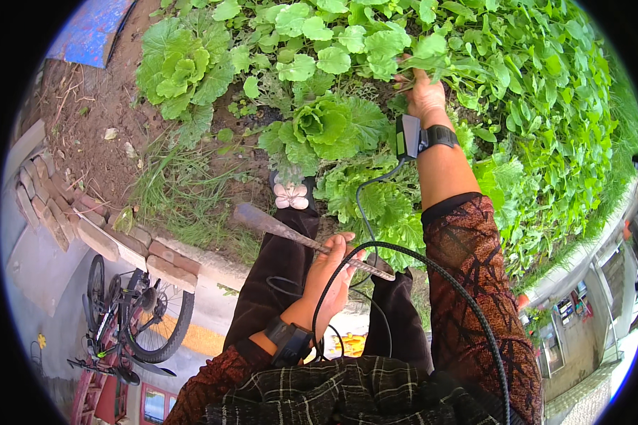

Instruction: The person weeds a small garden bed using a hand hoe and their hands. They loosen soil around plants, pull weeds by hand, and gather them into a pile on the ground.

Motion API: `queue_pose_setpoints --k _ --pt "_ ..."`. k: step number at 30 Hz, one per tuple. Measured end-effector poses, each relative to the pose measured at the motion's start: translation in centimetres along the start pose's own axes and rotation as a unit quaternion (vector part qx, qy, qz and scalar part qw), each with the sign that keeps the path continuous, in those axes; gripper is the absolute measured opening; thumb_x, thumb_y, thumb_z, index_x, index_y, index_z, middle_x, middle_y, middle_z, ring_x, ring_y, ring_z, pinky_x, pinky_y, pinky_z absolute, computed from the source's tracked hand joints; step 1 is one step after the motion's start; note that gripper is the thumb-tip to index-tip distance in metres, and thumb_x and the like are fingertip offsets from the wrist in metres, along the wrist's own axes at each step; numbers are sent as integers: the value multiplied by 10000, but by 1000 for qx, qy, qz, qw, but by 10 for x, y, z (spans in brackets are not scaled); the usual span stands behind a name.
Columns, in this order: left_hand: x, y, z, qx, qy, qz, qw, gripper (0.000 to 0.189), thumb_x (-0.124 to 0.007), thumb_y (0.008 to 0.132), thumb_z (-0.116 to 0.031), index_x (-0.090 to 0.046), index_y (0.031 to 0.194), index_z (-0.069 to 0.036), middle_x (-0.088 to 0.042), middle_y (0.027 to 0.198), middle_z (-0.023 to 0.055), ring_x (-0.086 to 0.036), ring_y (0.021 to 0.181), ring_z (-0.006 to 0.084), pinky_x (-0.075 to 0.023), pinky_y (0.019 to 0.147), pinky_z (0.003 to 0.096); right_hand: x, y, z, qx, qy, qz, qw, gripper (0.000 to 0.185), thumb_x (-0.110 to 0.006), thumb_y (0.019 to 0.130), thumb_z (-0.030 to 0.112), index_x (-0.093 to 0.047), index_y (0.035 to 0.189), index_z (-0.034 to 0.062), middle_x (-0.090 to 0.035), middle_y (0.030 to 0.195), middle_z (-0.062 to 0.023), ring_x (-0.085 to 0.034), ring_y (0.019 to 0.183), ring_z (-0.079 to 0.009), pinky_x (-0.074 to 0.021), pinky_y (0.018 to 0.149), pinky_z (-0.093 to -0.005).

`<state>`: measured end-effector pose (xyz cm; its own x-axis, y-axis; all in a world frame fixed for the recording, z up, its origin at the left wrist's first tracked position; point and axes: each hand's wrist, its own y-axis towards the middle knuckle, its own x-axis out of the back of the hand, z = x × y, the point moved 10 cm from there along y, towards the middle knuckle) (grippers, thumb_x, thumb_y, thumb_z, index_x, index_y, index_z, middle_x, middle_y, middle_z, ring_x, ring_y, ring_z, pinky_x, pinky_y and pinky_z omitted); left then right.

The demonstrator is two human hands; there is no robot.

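My left hand (327, 279) is closed around the ribbed, rebar-like shaft of a rusty metal hand tool (276, 226). Its flattened, wider end points away to the left, above my dark trousers. Farther forward, my right hand (425, 95) reaches into the leafy bed and grips the stems of a leafy green plant (430, 50); leaves partly cover its fingertips. Just left of that wrist grows a rosette of crinkled leafy cabbage (324, 125). A second leafy cabbage (183, 69) stands at the upper left, apart from both hands.
Dense low greens (553, 106) fill the right side. Bare soil (95, 117) and grass (186, 186) lie left, bordered by loose bricks (117, 239). Beyond that edge is a bicycle (133, 313). A black cable (457, 287) loops across my lap. A blue sheet (93, 32) lies top left.
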<state>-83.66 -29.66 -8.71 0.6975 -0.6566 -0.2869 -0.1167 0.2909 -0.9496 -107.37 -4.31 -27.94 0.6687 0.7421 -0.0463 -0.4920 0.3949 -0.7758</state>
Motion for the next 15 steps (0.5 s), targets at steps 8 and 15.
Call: queue_pose_setpoints --k 8,15 --pt "-4 2 -5 -22 35 -1 999 243 -547 988 -287 -559 1100 -71 -494 783 -21 -553 836 111 -427 953 329 -39 12 -85 -206 359 55 909 239 -582 909 123 -609 1134 46 -650 1041 -119 -605 849 -290 -493 892 -431" --pt "5 1 -3 -28 36 -22 999 194 -551 982 -252 -552 1103 -100 -579 960 1 -579 896 150 -431 933 327 -44 1 -15 178 -483 -13 857 405 -706 790 239 -635 1142 50 -636 1122 -191 -607 1048 -368 -486 925 -402"
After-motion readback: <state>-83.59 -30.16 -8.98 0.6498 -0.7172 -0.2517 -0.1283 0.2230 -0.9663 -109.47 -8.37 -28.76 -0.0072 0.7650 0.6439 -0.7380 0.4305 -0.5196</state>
